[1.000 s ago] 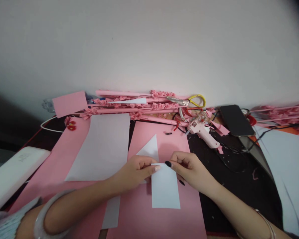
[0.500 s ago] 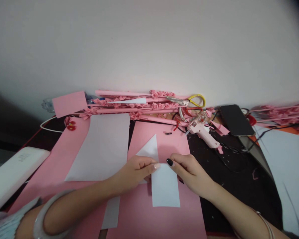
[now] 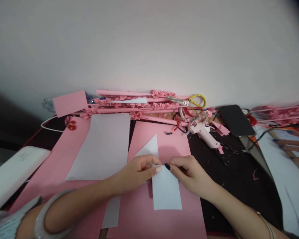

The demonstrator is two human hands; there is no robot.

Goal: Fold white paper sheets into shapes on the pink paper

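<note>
A small white paper piece (image 3: 166, 192) hangs down over a pink sheet (image 3: 191, 215), gripped at its top edge by both hands. My left hand (image 3: 141, 171) pinches that edge near its left corner, thumb in front. On the right side, my right hand (image 3: 189, 174) pinches the same edge, its dark-nailed thumb almost meeting the left one. The edge appears folded between the thumbs. Behind the hands, a white pointed paper piece (image 3: 150, 146) lies on the pink sheet. Fingers behind the paper are partly hidden.
A large white sheet (image 3: 104, 146) lies left. Along the wall are pink paper-flower stems (image 3: 124, 109), yellow-handled scissors (image 3: 198, 100), a glue gun (image 3: 203, 132) and a phone (image 3: 237, 120). A white box-like object (image 3: 17, 172) sits far left. Another person's hand (image 3: 295, 147) rests at the right.
The white paper's lower edge has dropped slightly, and both thumbs have shifted a little along its top edge. Another person's hand has come into view at the right.
</note>
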